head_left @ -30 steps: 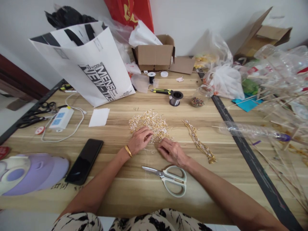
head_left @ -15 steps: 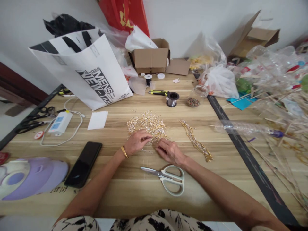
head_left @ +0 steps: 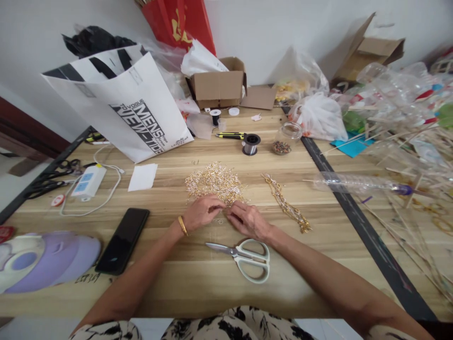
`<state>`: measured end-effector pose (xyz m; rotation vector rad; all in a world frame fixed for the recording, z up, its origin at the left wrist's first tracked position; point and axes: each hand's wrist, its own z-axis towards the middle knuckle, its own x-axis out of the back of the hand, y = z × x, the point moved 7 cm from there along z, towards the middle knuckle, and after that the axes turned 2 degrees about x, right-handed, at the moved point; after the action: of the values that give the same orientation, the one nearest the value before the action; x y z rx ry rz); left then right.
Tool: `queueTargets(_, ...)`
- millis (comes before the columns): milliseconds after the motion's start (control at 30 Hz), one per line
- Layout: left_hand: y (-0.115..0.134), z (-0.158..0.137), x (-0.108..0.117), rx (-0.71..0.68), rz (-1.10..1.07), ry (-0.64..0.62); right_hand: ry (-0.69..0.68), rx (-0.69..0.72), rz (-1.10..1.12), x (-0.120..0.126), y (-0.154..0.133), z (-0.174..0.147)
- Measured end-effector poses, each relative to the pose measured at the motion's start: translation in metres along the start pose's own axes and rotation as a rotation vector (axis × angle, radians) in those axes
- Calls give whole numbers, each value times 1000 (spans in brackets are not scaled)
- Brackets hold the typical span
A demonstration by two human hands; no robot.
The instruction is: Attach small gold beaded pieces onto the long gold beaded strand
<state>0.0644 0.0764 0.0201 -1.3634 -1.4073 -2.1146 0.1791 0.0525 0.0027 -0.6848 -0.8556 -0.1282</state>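
Note:
My left hand point(head_left: 203, 211), with a gold bracelet at the wrist, is closed in a pinch at the near edge of a pile of gold and clear beads point(head_left: 214, 182). Its fingertips almost meet those of my right hand point(head_left: 249, 220), which is also closed, its fingers curled inward. Whatever lies between the fingers is too small to make out. A small pale loop point(head_left: 220, 221) shows just below the fingertips. Nearer my body lie white-handled scissors point(head_left: 244, 257), blades pointing left. To the right of my right hand rests a bundle of gold beaded strands point(head_left: 286, 204).
Behind the pile are a wire spool point(head_left: 251, 144), a yellow-black cutter point(head_left: 229, 135) and a bead jar point(head_left: 283, 141). At left are a phone point(head_left: 122, 241), a power strip point(head_left: 89, 182) and a white paper bag point(head_left: 120, 104). Plastic bottles and sticks point(head_left: 399, 94) crowd the right.
My two hands have come closer together, fingertips now nearly touching. The thin strand that trailed under my left hand shows less. The view has shifted slightly.

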Motion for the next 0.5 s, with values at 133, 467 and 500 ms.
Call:
queueTargets(133, -5, -7, -3, 3, -41, 49, -2, 2, -3, 0, 0, -1)
queueTargets(467, -4, -12, -7, -90, 62, 93, -6, -11, 15, 0, -2, 1)
queueTargets(500, -3, -12, -9, -104, 81, 82, -12, -19, 17, 0, -2, 1)
